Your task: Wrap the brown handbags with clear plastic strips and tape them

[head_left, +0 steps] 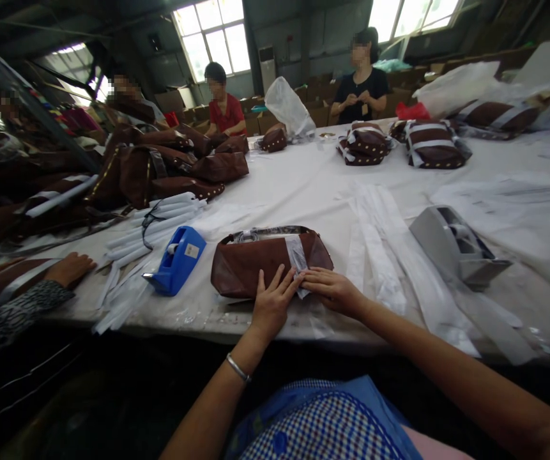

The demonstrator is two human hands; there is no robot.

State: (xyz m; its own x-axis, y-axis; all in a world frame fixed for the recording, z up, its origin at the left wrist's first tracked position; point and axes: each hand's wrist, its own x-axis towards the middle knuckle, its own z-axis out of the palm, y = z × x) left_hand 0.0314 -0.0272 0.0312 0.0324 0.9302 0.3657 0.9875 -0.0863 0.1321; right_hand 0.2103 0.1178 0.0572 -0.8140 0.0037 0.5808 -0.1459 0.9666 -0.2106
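Observation:
A brown handbag [250, 262] lies flat near the front edge of the white table [313, 185]. A white paper strip [296, 254] is wrapped across its right half. My left hand [271, 303] rests flat on the bag's lower edge, fingers spread and touching the strip. My right hand [335, 289] lies beside it, fingertips pressed on the strip's lower end. Neither hand grips anything.
A blue tape dispenser [177, 260] sits left of the bag, a grey one [451, 246] to the right. Long white strips [389, 255] lie between. Another person's hand [69, 268] rests at the left. Piled brown bags [160, 169] and wrapped bags [430, 144] sit farther back, with people working there.

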